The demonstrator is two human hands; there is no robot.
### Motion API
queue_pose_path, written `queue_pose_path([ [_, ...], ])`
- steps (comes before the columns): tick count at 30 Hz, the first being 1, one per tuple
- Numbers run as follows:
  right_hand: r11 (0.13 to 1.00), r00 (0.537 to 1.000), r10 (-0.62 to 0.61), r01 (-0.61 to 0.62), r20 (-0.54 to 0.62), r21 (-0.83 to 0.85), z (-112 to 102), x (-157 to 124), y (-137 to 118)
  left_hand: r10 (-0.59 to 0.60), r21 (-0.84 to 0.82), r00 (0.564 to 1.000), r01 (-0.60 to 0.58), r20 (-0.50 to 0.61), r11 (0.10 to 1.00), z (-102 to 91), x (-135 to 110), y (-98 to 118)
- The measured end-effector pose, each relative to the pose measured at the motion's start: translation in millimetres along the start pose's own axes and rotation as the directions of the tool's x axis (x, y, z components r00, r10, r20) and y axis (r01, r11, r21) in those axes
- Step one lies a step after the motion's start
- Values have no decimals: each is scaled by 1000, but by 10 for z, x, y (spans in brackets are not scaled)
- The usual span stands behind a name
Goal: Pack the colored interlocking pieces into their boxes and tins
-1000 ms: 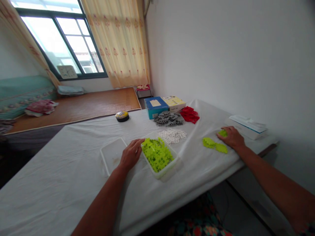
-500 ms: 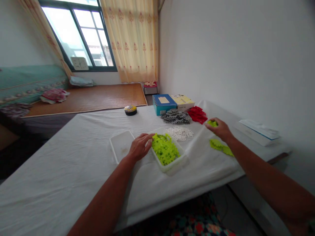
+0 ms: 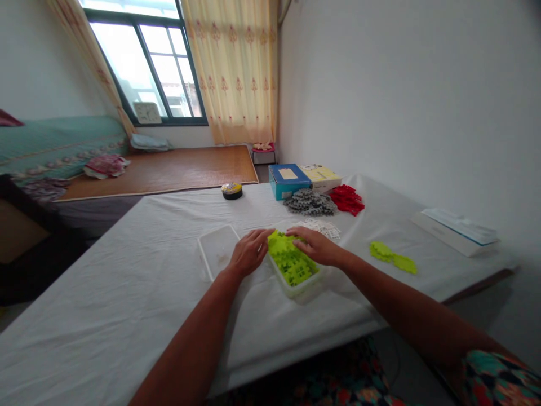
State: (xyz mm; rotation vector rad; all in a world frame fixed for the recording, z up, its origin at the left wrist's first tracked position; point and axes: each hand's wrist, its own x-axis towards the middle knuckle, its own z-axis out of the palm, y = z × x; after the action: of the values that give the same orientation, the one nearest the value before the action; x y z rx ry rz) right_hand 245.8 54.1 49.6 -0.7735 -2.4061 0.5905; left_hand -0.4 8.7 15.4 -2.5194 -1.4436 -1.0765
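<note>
A clear plastic box full of lime-green puzzle-like pieces stands in the middle of the white-covered table. My left hand rests against the box's left rim, fingers curved onto its edge. My right hand lies palm down on the green pieces at the box's far end, fingers stretched out to the left. I cannot see whether anything is under that palm. The box's clear lid lies flat just left of my left hand.
More green pieces lie to the right on the white sheet. Behind the box are white pieces, a grey pile, a red pile, a blue box, a yellow box and a round tin. A flat white box sits far right.
My right hand has come from the loose green pieces on the right, carrying a green piece, to rest over the box. My left hand stayed at the box's rim. The view turned right.
</note>
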Motion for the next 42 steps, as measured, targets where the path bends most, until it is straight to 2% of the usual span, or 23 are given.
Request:
queue_pose_path([
  [6, 993, 994, -102, 105, 41, -58, -48, -367, -243, 36, 13, 999, -36, 31, 999, 22, -2, -39],
  [8, 986, 992, -129, 129, 6, -105, -115, -446, -295, 29, 14, 999, -30, 12, 999, 36, -9, -53],
  [10, 977, 989, -116, 97, -91, -190, -243, -542, -225, 19, 16, 1000, -18, -6, 1000, 52, -15, -71],
  [12, 957, 976, -45, -19, -211, -288, -422, -699, -1, 10, 16, 1000, -10, -17, 1000, 67, -17, -92],
  [14, 898, 950, 89, -207, -300, -388, -614, -940, 343, 10, 14, 1000, -9, -20, 1000, 78, -17, -110],
  [15, 841, 930, 180, -315, -322, -440, -698, -1088, 535, 13, 14, 1000, -12, -21, 1000, 81, -17, -119],
  [17, 684, 849, 377, -525, -370, -507, -819, -1398, 896, 19, 13, 1000, -18, -16, 1000, 86, -18, -132],
  [19, 604, 797, 491, -603, -352, -522, -869, -1665, 1168, 19, 12, 1000, -19, -12, 1000, 88, -20, -142],
  [21, 588, 789, 520, -609, -327, -533, -868, -1835, 1328, 12, 13, 1000, -12, -12, 1000, 90, -21, -147],
  [24, 583, 813, 460, -579, -357, -569, -841, -1897, 1420, 9, 15, 1000, -9, -18, 1000, 91, -20, -144],
  [27, 586, 863, 355, -505, -360, -633, -833, -1837, 1443, 9, 15, 1000, -9, -25, 1000, 85, -17, -131],
  [29, 556, 874, 310, -486, -374, -674, -833, -1795, 1444, 5, 13, 1000, -4, -29, 1000, 81, -17, -123],
  [33, 455, 823, 299, -567, -482, -687, -817, -1774, 1425, -1, 4, 1000, 1, -27, 1000, 75, -23, -119],
  [36, 424, 795, 325, -607, -513, -672, -807, -1801, 1440, 5, 2, 1000, -5, -22, 1000, 68, -20, -113],
  [40, 505, 830, 310, -557, -464, -659, -817, -1834, 1530, 9, 1, 1000, -9, -25, 1000, 52, -3, -80],
  [42, 541, 831, 312, -554, -461, -632, -834, -1836, 1589, 2, 3, 1000, -1, -26, 1000, 46, 3, -66],
])
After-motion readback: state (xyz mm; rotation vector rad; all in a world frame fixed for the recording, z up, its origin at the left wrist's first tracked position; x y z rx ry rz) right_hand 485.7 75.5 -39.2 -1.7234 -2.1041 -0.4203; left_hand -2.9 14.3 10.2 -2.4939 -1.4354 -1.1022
